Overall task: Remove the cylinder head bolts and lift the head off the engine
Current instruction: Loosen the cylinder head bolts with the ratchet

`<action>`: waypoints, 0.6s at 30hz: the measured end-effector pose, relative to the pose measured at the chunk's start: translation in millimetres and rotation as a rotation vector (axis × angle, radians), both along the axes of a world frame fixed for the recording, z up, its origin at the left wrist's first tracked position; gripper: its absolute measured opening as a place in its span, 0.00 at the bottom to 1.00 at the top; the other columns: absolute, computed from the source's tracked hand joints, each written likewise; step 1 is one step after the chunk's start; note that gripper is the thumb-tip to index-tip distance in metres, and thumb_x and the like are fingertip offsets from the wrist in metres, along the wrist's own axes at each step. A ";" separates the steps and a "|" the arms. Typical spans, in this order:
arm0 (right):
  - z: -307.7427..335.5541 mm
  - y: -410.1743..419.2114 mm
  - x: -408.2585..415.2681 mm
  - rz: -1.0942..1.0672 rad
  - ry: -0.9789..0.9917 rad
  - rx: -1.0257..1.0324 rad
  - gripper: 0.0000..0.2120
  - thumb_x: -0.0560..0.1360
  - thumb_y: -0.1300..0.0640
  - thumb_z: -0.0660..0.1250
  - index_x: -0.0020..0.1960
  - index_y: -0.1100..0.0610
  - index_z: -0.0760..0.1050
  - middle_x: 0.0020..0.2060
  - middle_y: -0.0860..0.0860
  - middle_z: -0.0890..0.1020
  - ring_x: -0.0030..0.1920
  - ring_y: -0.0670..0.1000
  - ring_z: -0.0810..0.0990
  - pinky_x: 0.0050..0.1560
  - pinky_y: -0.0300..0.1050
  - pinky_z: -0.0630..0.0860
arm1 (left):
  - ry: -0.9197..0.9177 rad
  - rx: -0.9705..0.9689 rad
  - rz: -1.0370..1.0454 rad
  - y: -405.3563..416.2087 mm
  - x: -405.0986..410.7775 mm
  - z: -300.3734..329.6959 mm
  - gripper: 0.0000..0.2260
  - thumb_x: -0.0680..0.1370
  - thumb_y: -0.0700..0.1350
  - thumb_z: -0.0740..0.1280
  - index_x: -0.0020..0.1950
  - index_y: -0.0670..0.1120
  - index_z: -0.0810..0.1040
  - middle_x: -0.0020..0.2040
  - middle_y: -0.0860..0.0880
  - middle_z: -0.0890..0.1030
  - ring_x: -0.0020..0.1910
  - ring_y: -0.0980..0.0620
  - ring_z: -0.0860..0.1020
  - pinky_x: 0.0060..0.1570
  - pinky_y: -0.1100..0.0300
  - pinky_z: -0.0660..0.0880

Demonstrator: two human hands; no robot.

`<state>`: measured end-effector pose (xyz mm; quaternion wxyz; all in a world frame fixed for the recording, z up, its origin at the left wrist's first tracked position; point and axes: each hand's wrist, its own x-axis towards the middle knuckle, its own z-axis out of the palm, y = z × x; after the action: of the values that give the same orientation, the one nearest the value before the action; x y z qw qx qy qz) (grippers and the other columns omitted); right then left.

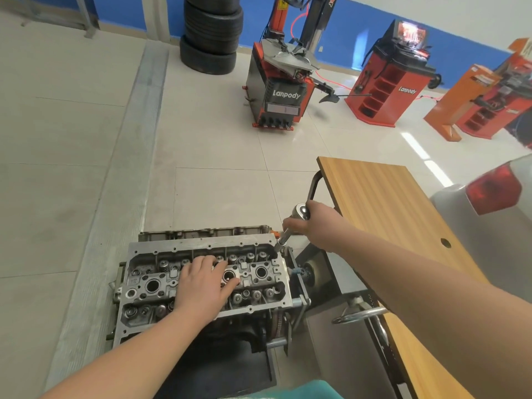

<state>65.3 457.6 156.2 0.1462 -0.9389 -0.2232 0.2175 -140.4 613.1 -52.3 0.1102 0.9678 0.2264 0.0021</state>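
Left hand (204, 286) rests flat, grip wide, on the grey aluminium cylinder head (149, 251); right hand (312, 226) grips the chrome ratchet wrench (290, 226) at the head's far right edge beside the wooden worktop (383, 203).

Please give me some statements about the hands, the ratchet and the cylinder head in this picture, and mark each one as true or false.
1. The left hand lies flat on top of the cylinder head. True.
2. The right hand grips a ratchet whose extension reaches down to the head's far right corner. True.
3. The cylinder head is already lifted off and rests on the wooden table. False: it still sits on the engine on its stand; the tabletop in view is bare.
4. Both hands hold the ratchet. False: only the right hand does.
5. A stack of tyres stands near the blue wall. True.
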 end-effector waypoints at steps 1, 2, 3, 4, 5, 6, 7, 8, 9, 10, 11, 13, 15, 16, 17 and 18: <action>-1.4 -2.3 -1.2 -0.039 0.029 0.018 0.24 0.77 0.34 0.70 0.57 0.54 0.73 0.41 0.52 0.80 0.32 0.50 0.76 0.28 0.46 0.73 | -0.007 -0.001 0.001 -0.4 -0.2 0.4 0.32 0.82 0.71 0.51 0.75 0.53 0.78 0.66 0.49 0.79 0.67 0.46 0.74 0.69 0.44 0.70; -2.5 -4.1 -2.9 -0.073 0.042 0.027 0.25 0.76 0.33 0.70 0.56 0.54 0.72 0.40 0.53 0.80 0.30 0.50 0.75 0.26 0.45 0.71 | -0.017 -0.005 0.003 0.1 -0.8 0.8 0.33 0.82 0.71 0.52 0.75 0.53 0.78 0.64 0.49 0.79 0.64 0.46 0.75 0.67 0.45 0.71; -3.5 -5.6 -5.0 -0.092 0.037 0.025 0.26 0.76 0.32 0.70 0.56 0.53 0.71 0.39 0.52 0.79 0.29 0.49 0.74 0.25 0.44 0.70 | -0.022 -0.013 0.004 1.3 -0.8 1.4 0.33 0.82 0.71 0.51 0.75 0.53 0.77 0.62 0.50 0.79 0.62 0.46 0.75 0.66 0.46 0.72; -4.6 -6.8 -7.1 -0.096 0.017 0.014 0.27 0.76 0.31 0.69 0.56 0.53 0.71 0.39 0.52 0.79 0.29 0.49 0.73 0.25 0.44 0.69 | -0.020 -0.023 0.004 3.2 -0.7 1.8 0.34 0.81 0.72 0.51 0.76 0.54 0.77 0.61 0.50 0.78 0.62 0.47 0.74 0.65 0.48 0.72; -5.7 -7.6 -9.2 -0.090 -0.008 0.003 0.27 0.77 0.31 0.69 0.56 0.54 0.70 0.39 0.52 0.78 0.30 0.49 0.73 0.26 0.44 0.68 | -0.011 -0.031 0.005 5.2 -0.3 2.0 0.35 0.81 0.73 0.50 0.77 0.54 0.76 0.62 0.51 0.78 0.62 0.48 0.73 0.65 0.48 0.72; -6.7 -7.7 -10.8 -0.084 -0.031 -0.004 0.27 0.77 0.31 0.68 0.57 0.54 0.70 0.39 0.51 0.78 0.31 0.49 0.74 0.27 0.44 0.68 | -0.004 -0.037 0.007 6.6 0.5 2.2 0.35 0.80 0.74 0.50 0.77 0.54 0.75 0.62 0.51 0.77 0.62 0.48 0.72 0.66 0.49 0.72; -7.0 -7.9 -12.1 -0.081 -0.046 -0.007 0.27 0.78 0.32 0.68 0.57 0.54 0.69 0.39 0.51 0.78 0.31 0.49 0.74 0.28 0.44 0.67 | -0.002 -0.039 0.008 7.1 0.8 2.8 0.36 0.79 0.75 0.50 0.77 0.55 0.75 0.62 0.51 0.77 0.62 0.48 0.72 0.66 0.49 0.72; -6.9 -7.4 -13.2 -0.080 -0.057 -0.007 0.26 0.78 0.32 0.67 0.57 0.55 0.69 0.39 0.51 0.77 0.32 0.49 0.74 0.28 0.43 0.67 | -0.005 -0.038 0.010 6.9 0.5 3.8 0.37 0.79 0.76 0.50 0.77 0.55 0.75 0.62 0.51 0.77 0.61 0.48 0.72 0.66 0.49 0.73; -6.6 -6.8 -14.0 -0.080 -0.064 -0.008 0.26 0.78 0.32 0.67 0.57 0.55 0.69 0.39 0.51 0.77 0.32 0.49 0.74 0.28 0.43 0.66 | -0.008 -0.039 0.013 6.2 0.1 5.0 0.38 0.77 0.77 0.52 0.76 0.55 0.75 0.62 0.51 0.77 0.61 0.47 0.71 0.66 0.48 0.73; -6.2 -6.3 -15.1 -0.082 -0.070 -0.011 0.27 0.78 0.32 0.67 0.58 0.55 0.68 0.39 0.50 0.77 0.32 0.49 0.75 0.28 0.43 0.66 | -0.007 -0.044 0.016 5.7 -0.5 6.1 0.39 0.76 0.79 0.54 0.76 0.55 0.74 0.63 0.51 0.77 0.62 0.47 0.71 0.65 0.48 0.73; -5.8 -6.0 -16.6 -0.085 -0.071 -0.014 0.27 0.78 0.32 0.67 0.59 0.54 0.68 0.39 0.50 0.77 0.32 0.49 0.75 0.27 0.42 0.65 | 0.001 -0.055 0.016 5.3 -1.0 7.6 0.40 0.74 0.80 0.56 0.77 0.56 0.74 0.63 0.51 0.76 0.63 0.47 0.71 0.65 0.48 0.73; -6.5 -6.1 -20.4 -0.093 -0.064 -0.009 0.27 0.79 0.32 0.66 0.60 0.54 0.68 0.38 0.50 0.76 0.32 0.49 0.75 0.27 0.42 0.65 | 0.029 -0.079 0.018 5.6 -1.3 11.0 0.42 0.72 0.80 0.61 0.79 0.57 0.71 0.65 0.51 0.75 0.65 0.47 0.70 0.66 0.49 0.73; -8.1 -8.3 -25.7 -0.092 -0.060 0.011 0.27 0.79 0.33 0.66 0.61 0.55 0.67 0.39 0.50 0.77 0.32 0.49 0.75 0.27 0.42 0.66 | 0.039 -0.101 0.019 5.4 -0.7 14.0 0.42 0.72 0.78 0.63 0.80 0.57 0.70 0.66 0.51 0.74 0.66 0.47 0.69 0.67 0.49 0.73; -8.4 -9.9 -28.8 -0.088 -0.062 0.020 0.27 0.80 0.33 0.66 0.62 0.55 0.67 0.39 0.50 0.77 0.32 0.48 0.75 0.28 0.42 0.66 | 0.034 -0.106 0.020 4.8 -1.1 15.1 0.41 0.73 0.77 0.64 0.80 0.57 0.69 0.66 0.51 0.74 0.66 0.47 0.69 0.67 0.50 0.72; -8.2 -11.9 -32.1 -0.082 -0.063 0.029 0.26 0.80 0.34 0.66 0.62 0.55 0.67 0.39 0.50 0.77 0.32 0.48 0.75 0.28 0.43 0.66 | 0.026 -0.108 0.022 4.0 -1.7 16.3 0.40 0.74 0.76 0.64 0.81 0.57 0.69 0.66 0.51 0.74 0.66 0.47 0.69 0.67 0.50 0.72; -7.7 -13.9 -35.2 -0.074 -0.063 0.034 0.26 0.80 0.34 0.65 0.62 0.55 0.67 0.38 0.50 0.78 0.32 0.48 0.75 0.29 0.43 0.66 | 0.019 -0.110 0.026 3.3 -2.6 17.5 0.39 0.74 0.76 0.65 0.81 0.57 0.70 0.66 0.51 0.74 0.65 0.47 0.69 0.67 0.51 0.72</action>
<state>30.1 443.6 148.5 0.1632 -0.9502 -0.1964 0.1785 -143.0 616.4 -34.8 0.1608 0.9572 0.2398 -0.0180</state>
